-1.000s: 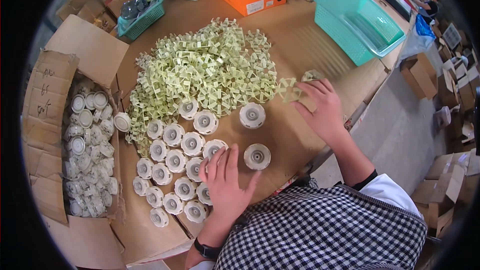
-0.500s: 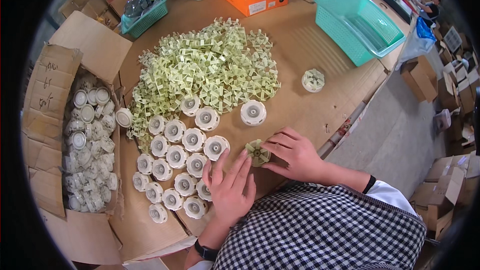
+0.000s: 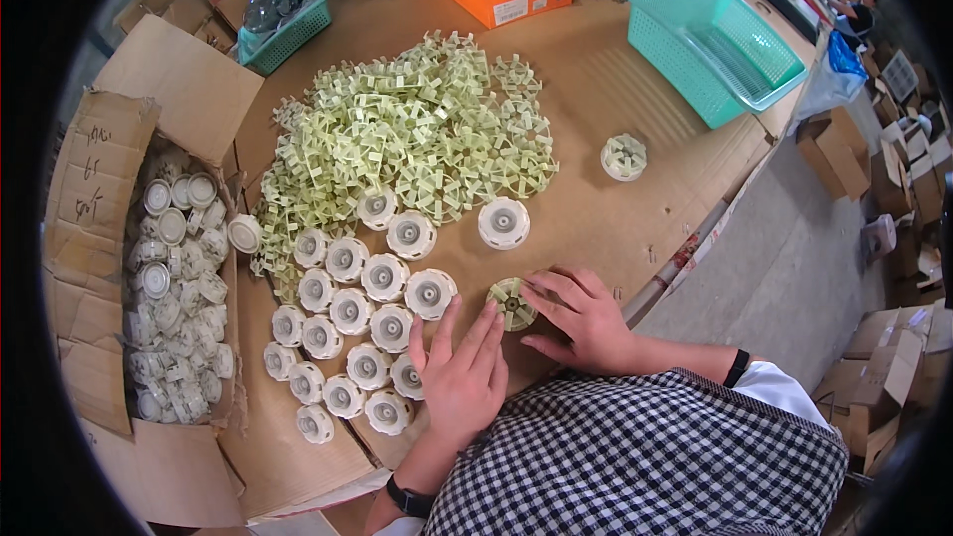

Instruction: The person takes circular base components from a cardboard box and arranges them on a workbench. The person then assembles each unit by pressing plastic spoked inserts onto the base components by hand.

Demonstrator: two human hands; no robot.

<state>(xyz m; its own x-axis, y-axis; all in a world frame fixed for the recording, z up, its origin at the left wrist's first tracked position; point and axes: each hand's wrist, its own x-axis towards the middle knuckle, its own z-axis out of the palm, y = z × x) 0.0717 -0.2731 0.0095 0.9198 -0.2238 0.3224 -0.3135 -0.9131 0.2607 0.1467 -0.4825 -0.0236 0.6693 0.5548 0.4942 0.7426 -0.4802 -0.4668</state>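
Note:
A pale green impeller wheel (image 3: 511,304), seated on a round part that it mostly hides, lies on the cardboard-covered table in front of me. My right hand (image 3: 588,322) is at its right side, fingertips touching its edge, thumb apart and clear of it. To the left of the wheel, my left hand (image 3: 464,374) has its fingers stretched out and spread, one fingertip close to the wheel's rim. Beside that hand stand several white round housings (image 3: 368,366) in a cluster, cups facing up. A single white housing (image 3: 504,223) sits just beyond the wheel.
A big heap of pale green impellers (image 3: 397,129) covers the far middle. At left, an open cardboard box (image 3: 104,238) holds white housings. One housing with an impeller (image 3: 623,157) stands right, near a green plastic basket (image 3: 685,60). An orange box (image 3: 501,0) is at the back.
My right hand's fingers have loosened, and its thumb has moved down and away from the impeller wheel. The left hand is nearly still; the wheel stays in place.

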